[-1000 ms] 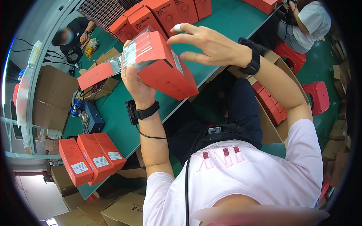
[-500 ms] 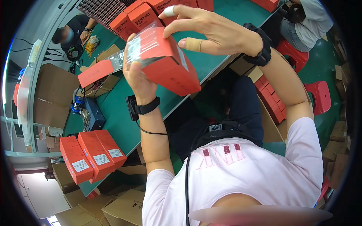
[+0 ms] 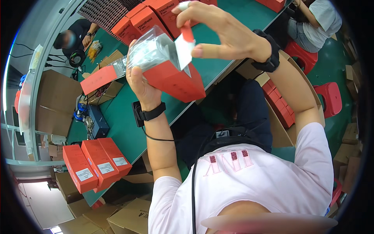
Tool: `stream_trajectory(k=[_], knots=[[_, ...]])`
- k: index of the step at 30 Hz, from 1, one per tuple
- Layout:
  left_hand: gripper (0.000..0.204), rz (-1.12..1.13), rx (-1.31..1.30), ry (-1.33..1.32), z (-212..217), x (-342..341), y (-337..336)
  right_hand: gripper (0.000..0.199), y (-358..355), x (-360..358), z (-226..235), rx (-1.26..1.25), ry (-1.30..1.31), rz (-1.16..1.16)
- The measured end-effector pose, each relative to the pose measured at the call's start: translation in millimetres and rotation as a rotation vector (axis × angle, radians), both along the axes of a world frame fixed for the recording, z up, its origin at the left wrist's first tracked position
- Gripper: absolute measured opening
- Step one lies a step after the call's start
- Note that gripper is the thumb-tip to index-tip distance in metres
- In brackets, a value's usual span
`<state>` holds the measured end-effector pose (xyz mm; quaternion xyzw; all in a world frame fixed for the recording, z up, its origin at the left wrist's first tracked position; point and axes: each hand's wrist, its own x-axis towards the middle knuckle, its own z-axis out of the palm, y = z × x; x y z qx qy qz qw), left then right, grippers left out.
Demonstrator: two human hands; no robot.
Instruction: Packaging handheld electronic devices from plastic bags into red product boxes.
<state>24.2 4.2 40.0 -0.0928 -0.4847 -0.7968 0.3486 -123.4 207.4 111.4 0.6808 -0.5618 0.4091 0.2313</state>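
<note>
Tilted above the table's near edge is a red cardboard box [image 3: 177, 84], which my left hand [image 3: 145, 91] grips at its left end, thumb on the near side. Clear plastic wrapping [image 3: 150, 45] bulges from that end; what it covers cannot be made out. My right hand [image 3: 230, 35], with a wrapped finger and a bandaged thumb, pinches the raised box flap [image 3: 184, 50], whose white inner face shows. To the left of my left hand, a flatter red box [image 3: 99, 79] with clear plastic at its end rests on an open carton.
Red boxes [image 3: 146, 19] stand in a row at the table's back beside a woven basket [image 3: 103, 13]. Several labelled red boxes [image 3: 99, 163] lie at the left corner. A carton of small red boxes [image 3: 278, 101] is at my right. Two people work nearby.
The box's flap has swung up and outward with my right hand, uncovering the plastic inside. My left hand keeps its hold on the box, almost in place.
</note>
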Motion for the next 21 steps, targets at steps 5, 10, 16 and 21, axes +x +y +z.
stream_trajectory(k=[5,10,16,21], knots=[[0.090,0.027,-0.122,-0.036,16,7,8,0.055,5,17,-19,-0.033,-0.181,-0.124],[0.086,0.147,-0.324,-0.107,28,9,14,0.053,14,35,-19,-0.057,-0.518,-0.167],[0.053,-0.008,-0.286,-0.371,5,7,26,0.061,7,56,-30,-0.062,-0.732,-0.027],[0.024,0.526,-0.263,-0.347,2,12,59,0.115,-13,64,-76,-0.046,-0.774,-0.148]])
